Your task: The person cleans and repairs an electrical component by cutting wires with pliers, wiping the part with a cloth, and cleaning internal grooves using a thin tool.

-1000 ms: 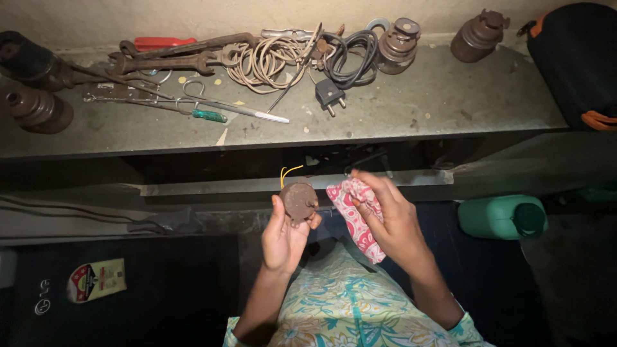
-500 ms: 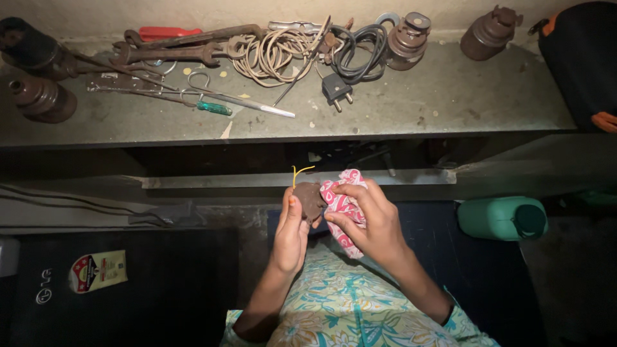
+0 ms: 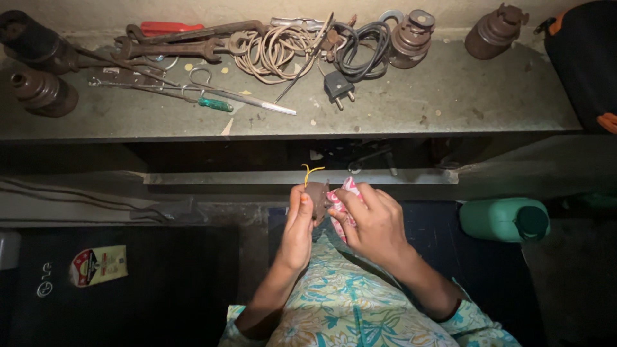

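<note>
The left hand (image 3: pixel 297 228) pinches a small brown electrical fitting (image 3: pixel 317 196) upright between its fingers, yellow wire (image 3: pixel 311 172) pointing up and clear. That steadies it at chest height below the desk (image 3: pixel 450 103), so the right hand (image 3: pixel 376 225), fingers clenched around a red-and-white patterned cloth (image 3: pixel 347 193), can press against it.

Head view, steeply down, near shelf (image 3: pixel 398 109)

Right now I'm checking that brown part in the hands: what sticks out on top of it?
A thin yellow wire curls up from the brown part. Its attachment point is hidden by the left hand and right hand.
</note>
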